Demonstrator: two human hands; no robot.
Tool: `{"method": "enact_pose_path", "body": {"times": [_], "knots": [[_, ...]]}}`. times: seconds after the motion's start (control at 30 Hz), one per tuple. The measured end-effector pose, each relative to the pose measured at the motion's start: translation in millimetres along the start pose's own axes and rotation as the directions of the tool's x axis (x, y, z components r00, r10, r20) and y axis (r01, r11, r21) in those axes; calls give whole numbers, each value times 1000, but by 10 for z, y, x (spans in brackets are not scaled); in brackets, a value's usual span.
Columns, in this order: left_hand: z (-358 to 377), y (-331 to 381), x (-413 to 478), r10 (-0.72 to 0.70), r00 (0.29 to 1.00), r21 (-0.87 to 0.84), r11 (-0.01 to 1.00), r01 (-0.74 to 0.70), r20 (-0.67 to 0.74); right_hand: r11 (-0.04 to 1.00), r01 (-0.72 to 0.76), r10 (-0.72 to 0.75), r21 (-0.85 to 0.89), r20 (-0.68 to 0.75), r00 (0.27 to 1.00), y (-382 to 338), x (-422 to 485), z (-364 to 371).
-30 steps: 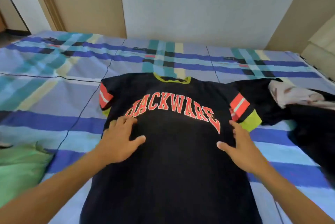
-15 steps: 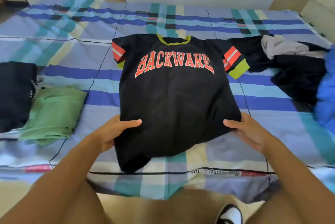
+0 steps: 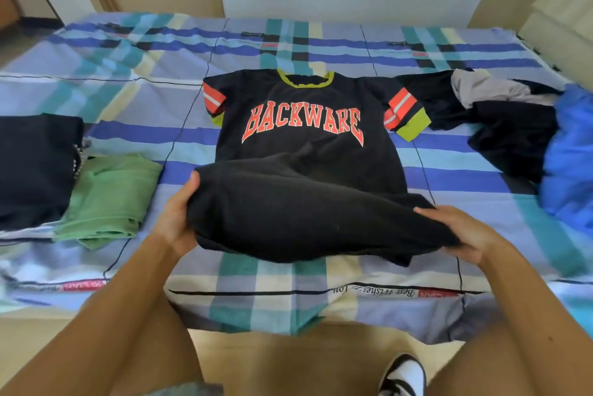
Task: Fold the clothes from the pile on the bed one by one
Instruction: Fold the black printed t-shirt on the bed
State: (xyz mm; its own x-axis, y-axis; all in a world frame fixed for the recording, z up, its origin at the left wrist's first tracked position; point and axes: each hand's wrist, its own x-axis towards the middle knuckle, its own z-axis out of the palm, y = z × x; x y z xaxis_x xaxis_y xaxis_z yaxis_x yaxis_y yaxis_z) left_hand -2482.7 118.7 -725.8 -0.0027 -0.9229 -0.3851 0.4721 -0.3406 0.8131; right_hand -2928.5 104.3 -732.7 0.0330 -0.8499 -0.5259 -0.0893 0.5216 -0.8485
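A black T-shirt (image 3: 305, 171) with red "BACKWARE" lettering, a yellow-green collar and striped sleeves lies face up in the middle of the bed (image 3: 128, 75). Its lower part is lifted off the sheet and turned up toward the chest. My left hand (image 3: 178, 216) grips the shirt's bottom left edge, thumb on top. My right hand (image 3: 462, 232) grips the bottom right edge. The pile of unfolded clothes (image 3: 513, 126), black, grey and blue, lies at the right of the bed.
A folded green garment (image 3: 109, 200) and a folded black garment (image 3: 35, 168) lie at the left of the bed. The bed's near edge hangs over a tan floor, where a black-and-white shoe (image 3: 402, 374) shows. A wall stands behind the bed.
My hands slid down from the shirt's chest to its bottom edge, gripped it, and lifted the hem up toward the lettering. The view drew back from the bed.
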Motion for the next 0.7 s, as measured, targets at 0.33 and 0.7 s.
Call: {"method": "enact_pose_path", "body": {"times": [0.33, 0.7], "knots": [[-199, -37, -57, -286, 957, 493, 839, 229, 43, 993, 30, -35, 114, 35, 999, -114, 26, -124], [-394, -117, 374, 261, 958, 989, -63, 136, -115, 893, -61, -97, -445, -324, 941, -89, 542, -95]]}}
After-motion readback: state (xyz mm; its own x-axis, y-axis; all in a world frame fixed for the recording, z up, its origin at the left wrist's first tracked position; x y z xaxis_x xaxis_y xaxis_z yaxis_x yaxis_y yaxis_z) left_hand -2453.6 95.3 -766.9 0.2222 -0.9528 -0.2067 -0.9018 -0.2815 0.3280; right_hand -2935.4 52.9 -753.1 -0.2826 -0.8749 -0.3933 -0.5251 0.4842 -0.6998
